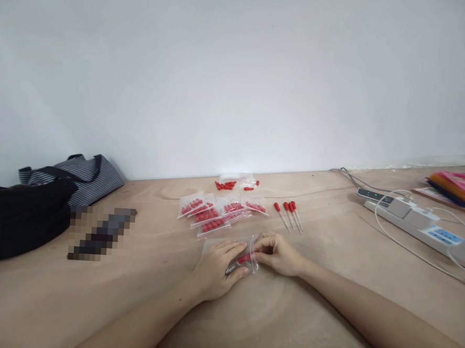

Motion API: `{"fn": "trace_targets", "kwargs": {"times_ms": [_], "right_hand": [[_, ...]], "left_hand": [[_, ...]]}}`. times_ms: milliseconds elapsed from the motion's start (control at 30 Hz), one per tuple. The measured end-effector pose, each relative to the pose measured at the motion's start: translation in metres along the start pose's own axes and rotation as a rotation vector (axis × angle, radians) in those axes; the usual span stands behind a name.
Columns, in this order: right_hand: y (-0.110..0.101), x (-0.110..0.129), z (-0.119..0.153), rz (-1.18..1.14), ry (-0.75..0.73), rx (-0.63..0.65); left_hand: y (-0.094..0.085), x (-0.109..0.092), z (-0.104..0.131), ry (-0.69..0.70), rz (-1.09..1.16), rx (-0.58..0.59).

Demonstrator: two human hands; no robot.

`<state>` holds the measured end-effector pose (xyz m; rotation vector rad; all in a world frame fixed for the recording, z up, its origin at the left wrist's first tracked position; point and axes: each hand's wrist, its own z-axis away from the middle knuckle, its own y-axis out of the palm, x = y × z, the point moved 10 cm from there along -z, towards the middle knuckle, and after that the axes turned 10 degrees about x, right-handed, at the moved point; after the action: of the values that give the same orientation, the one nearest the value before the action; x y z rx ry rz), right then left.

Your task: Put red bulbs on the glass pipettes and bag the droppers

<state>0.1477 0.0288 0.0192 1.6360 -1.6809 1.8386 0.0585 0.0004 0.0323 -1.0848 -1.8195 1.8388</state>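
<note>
A small clear zip bag [253,267] lies on the table in front of me, its open side toward the right. My left hand [221,268] rests over it, fingers and thumb holding the plastic. At the bag's right edge my right hand [277,254] is closed in a pinch at one end of a red rubber bulb [244,259], which shows at the bag mouth. The fingertips partly cover the bulb. Just beyond are several filled zip bags [210,214] of red bulbs. Glass droppers with red bulbs [289,214] lie right of them.
Loose red bulbs [226,185] and a clear bag [238,179] lie near the wall. On the right are a power strip [422,225] with white cables and a colourful stack [460,189]. A black bag [25,219], a striped bag [94,178] and a blurred dark object [102,235] sit left.
</note>
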Motion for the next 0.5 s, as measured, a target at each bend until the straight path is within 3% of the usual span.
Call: {"fn": "trace_targets", "kwargs": {"times_ms": [133, 200, 267, 333, 400, 500], "right_hand": [[0.003, -0.015, -0.006, -0.04, 0.078, -0.027], [-0.007, -0.025, -0.005, -0.071, 0.126, -0.065], [-0.031, -0.033, -0.004, -0.024, 0.174, -0.168], [-0.065, -0.043, -0.001, 0.178, 0.305, -0.296], [-0.089, -0.06, 0.0, 0.461, 0.569, -0.292], [-0.106, -0.074, -0.007, 0.555, 0.721, -0.279]], "left_hand": [[0.0, 0.001, -0.001, 0.005, -0.02, -0.021], [-0.003, -0.001, 0.0, 0.017, -0.047, -0.044], [-0.008, -0.004, 0.003, 0.04, -0.072, -0.078], [-0.013, -0.005, 0.007, 0.053, -0.084, -0.102], [-0.017, -0.001, 0.012, 0.039, -0.079, -0.11], [-0.018, 0.015, 0.02, -0.037, -0.047, -0.093]]}}
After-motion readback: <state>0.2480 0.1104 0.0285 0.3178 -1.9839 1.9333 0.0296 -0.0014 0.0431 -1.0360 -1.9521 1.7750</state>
